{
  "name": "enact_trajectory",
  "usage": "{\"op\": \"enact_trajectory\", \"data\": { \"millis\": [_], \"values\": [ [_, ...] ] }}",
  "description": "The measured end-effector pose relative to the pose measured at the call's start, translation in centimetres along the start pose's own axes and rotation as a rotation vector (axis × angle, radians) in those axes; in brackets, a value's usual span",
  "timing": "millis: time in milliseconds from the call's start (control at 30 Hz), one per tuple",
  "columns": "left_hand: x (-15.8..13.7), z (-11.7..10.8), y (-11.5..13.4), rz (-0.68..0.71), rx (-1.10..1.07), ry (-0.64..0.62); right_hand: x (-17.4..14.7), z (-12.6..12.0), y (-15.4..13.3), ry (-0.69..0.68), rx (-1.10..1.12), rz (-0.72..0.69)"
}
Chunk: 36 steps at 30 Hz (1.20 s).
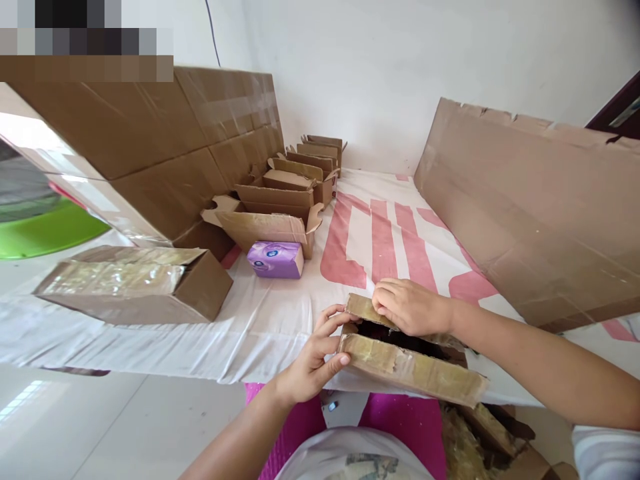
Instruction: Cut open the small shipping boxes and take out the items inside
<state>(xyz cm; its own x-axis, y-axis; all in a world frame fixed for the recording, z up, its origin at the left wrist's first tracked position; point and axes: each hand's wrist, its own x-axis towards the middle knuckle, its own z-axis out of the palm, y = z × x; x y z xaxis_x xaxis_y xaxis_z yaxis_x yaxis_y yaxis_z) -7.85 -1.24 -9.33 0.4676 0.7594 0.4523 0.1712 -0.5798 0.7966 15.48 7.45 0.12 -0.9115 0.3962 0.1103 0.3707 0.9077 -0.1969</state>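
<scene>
A small cardboard box with old tape on its flaps sits at the table's front edge, its top parted and its inside dark. My left hand holds the left end, with the thumb on the near flap and the fingers at the far side. Closed over the far flap is my right hand, its fingertips bent against the cardboard. What lies inside the box cannot be made out. A purple tissue pack stands beyond my left hand.
Several open cardboard boxes line the table's left side beside a tall carton stack. A taped box lies front left. A large cardboard panel stands right. Cardboard scraps lie below the table edge.
</scene>
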Motion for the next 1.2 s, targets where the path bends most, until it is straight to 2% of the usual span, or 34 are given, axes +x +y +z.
{"op": "enact_trajectory", "data": {
  "millis": [167, 267, 367, 467, 667, 867, 1200],
  "values": [
    [0.1, -0.1, 0.2, 0.036, 0.063, -0.014, 0.8, -0.2, 0.5, -0.024, 0.062, 0.027],
    [0.2, -0.3, 0.5, 0.077, 0.157, 0.041, 1.1, 0.0, 0.7, -0.066, 0.098, -0.055],
    [0.6, -0.3, 1.3, 0.107, 0.272, 0.093, 1.3, 0.1, 0.7, -0.036, 0.140, -0.122],
    [1.0, 0.1, 2.1, 0.118, 0.416, 0.043, 1.5, 0.2, 0.7, -0.010, 0.220, -0.153],
    [1.2, 1.2, 2.4, 0.081, 0.466, -0.031, 2.2, 1.1, 1.0, 0.008, 0.205, -0.137],
    [1.3, 0.9, 3.1, 0.009, 0.524, -0.089, 2.6, 1.1, 1.0, 0.007, 0.215, -0.150],
    [1.8, 1.1, 4.2, -0.110, 0.518, -0.121, 3.7, 2.5, 1.1, 0.070, 0.188, -0.025]
  ]
}}
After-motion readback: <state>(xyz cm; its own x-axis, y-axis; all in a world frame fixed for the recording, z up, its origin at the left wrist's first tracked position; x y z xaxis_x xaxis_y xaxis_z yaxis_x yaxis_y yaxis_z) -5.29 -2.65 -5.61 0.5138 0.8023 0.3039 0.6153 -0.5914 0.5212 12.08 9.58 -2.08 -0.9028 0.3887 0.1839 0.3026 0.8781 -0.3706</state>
